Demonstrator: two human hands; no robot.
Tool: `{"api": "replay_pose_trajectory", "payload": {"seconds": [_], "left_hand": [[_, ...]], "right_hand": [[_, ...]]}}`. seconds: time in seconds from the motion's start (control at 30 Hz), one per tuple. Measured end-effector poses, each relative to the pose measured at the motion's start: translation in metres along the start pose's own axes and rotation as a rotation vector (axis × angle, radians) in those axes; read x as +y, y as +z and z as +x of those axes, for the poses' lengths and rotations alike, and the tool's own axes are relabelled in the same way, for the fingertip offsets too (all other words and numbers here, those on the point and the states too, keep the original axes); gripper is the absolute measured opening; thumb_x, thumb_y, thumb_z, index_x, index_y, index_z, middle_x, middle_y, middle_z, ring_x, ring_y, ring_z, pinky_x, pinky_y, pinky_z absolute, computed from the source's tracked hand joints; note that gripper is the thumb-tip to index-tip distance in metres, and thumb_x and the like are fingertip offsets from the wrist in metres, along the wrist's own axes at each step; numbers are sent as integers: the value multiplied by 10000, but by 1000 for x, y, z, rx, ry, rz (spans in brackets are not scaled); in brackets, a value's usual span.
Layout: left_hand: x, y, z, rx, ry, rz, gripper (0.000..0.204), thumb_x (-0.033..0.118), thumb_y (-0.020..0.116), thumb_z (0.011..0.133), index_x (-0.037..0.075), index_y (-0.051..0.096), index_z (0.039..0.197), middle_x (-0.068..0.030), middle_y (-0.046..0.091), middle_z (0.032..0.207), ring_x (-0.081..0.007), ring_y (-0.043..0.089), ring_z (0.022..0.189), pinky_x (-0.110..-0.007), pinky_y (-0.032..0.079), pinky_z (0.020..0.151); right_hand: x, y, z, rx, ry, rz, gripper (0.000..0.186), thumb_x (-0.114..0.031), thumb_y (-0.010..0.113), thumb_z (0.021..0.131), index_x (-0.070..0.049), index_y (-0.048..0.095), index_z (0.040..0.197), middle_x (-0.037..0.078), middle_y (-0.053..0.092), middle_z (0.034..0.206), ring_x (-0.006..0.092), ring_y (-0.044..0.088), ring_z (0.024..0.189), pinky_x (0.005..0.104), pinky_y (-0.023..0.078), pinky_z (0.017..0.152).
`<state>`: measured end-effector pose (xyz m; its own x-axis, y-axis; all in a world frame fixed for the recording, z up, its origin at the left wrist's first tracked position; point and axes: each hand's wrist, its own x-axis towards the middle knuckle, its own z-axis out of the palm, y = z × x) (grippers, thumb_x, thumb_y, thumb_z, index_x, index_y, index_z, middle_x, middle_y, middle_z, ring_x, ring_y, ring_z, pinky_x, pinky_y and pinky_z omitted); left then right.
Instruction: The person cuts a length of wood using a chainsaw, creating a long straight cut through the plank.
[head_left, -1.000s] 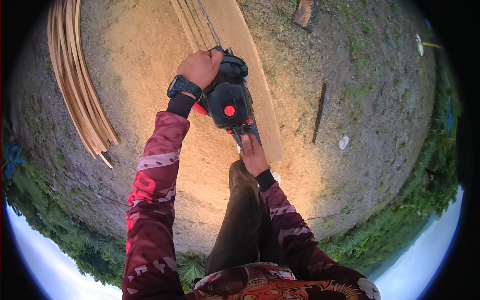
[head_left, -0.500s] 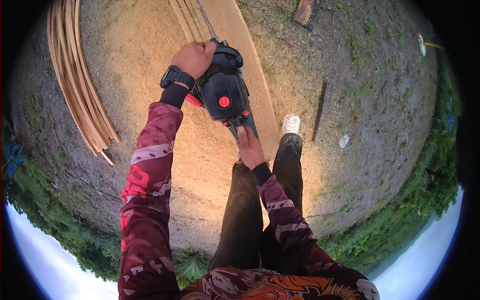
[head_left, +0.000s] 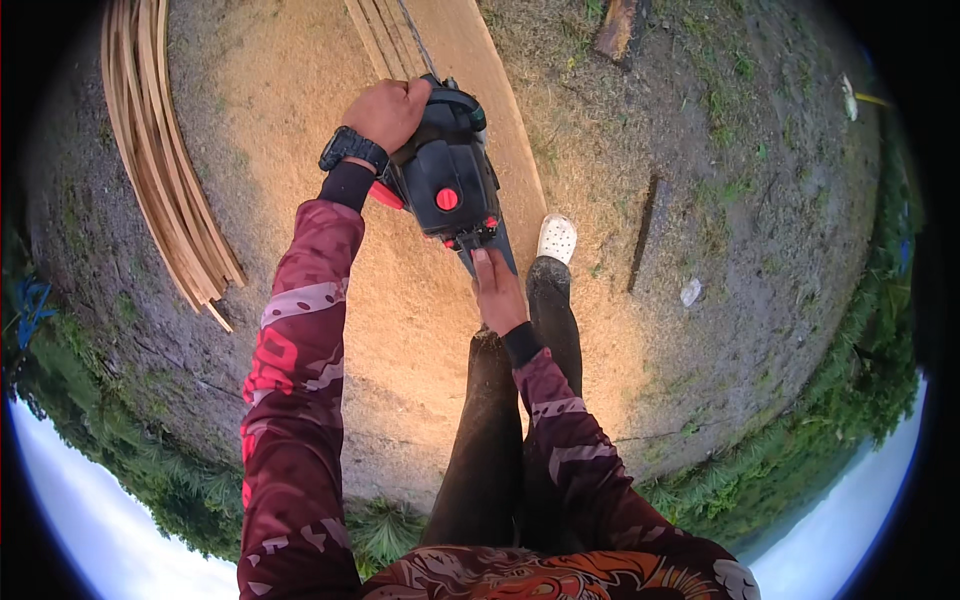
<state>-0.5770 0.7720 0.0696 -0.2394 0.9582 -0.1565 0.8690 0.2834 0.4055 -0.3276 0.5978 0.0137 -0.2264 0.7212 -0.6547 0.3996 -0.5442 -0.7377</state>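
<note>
A black chainsaw point(head_left: 447, 170) with red knobs sits in front of me, its bar and chain pointing away. Wrapped round its front handle is my left hand point(head_left: 388, 115), a black watch on that wrist. Behind the engine body, my right hand point(head_left: 499, 290) grips the rear handle, whose trigger side I cannot see. Under and beyond the saw lies a wide plank point(head_left: 490, 90). Thin cut strips point(head_left: 382, 40) run along its left side, and the chain lies over the wood between strips and plank.
Long sawn strips point(head_left: 160, 170) lie stacked on the ground at the left. Sawdust covers the ground around the plank. A dark wood chunk point(head_left: 618, 32) and a dark narrow stick point(head_left: 648, 235) lie to the right. My foot in a white clog point(head_left: 557, 238) stands by the plank.
My right foot in the white clog has stepped left, closer to the plank. Both hands keep their hold on the chainsaw, which has barely moved.
</note>
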Motion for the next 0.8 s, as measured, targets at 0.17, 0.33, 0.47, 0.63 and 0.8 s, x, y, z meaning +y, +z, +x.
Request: {"api": "replay_pose_trajectory", "payload": {"seconds": [0.17, 0.33, 0.47, 0.63, 0.8], "left_hand": [[-4, -4, 8, -108, -86, 77, 402, 356, 409, 974, 69, 685, 917, -256, 689, 933, -463, 662, 887, -537, 543, 777], [1, -4, 21, -101, -148, 51, 491, 413, 406, 964, 37, 713, 889, -252, 695, 955, -463, 663, 912, -523, 542, 823], [-11, -10, 26, -58, -103, 23, 526, 451, 435, 947, 16, 719, 865, -274, 677, 880, -475, 662, 869, -516, 541, 797], [-5, -16, 39, -104, -127, 32, 517, 422, 401, 961, 30, 722, 859, -247, 697, 900, -470, 665, 875, -528, 542, 817], [-5, -19, 44, -100, -177, 36, 513, 422, 401, 959, 35, 731, 891, -243, 700, 916, -471, 663, 892, -525, 543, 820]], "right_hand": [[-3, 4, 8, -48, 74, -28, 451, -442, 426, 1064, -44, 571, 1221, 267, 667, 851, 501, 640, 875, 527, 477, 757], [17, 13, 19, -22, 11, 193, 450, -445, 446, 1077, -21, 570, 1162, 7, 538, 802, 92, 467, 656, 274, 430, 616], [-2, 15, 27, -76, 69, 132, 439, -442, 451, 1077, -27, 572, 1160, 7, 529, 797, 89, 467, 666, 268, 430, 626], [-10, 13, 30, -79, 101, 135, 410, -426, 450, 1080, -40, 575, 1143, -2, 524, 802, 85, 462, 661, 271, 424, 610], [-22, 13, 32, -68, 102, 171, 395, -414, 448, 1082, -44, 575, 1139, -4, 523, 808, 83, 455, 654, 267, 417, 599]]}}
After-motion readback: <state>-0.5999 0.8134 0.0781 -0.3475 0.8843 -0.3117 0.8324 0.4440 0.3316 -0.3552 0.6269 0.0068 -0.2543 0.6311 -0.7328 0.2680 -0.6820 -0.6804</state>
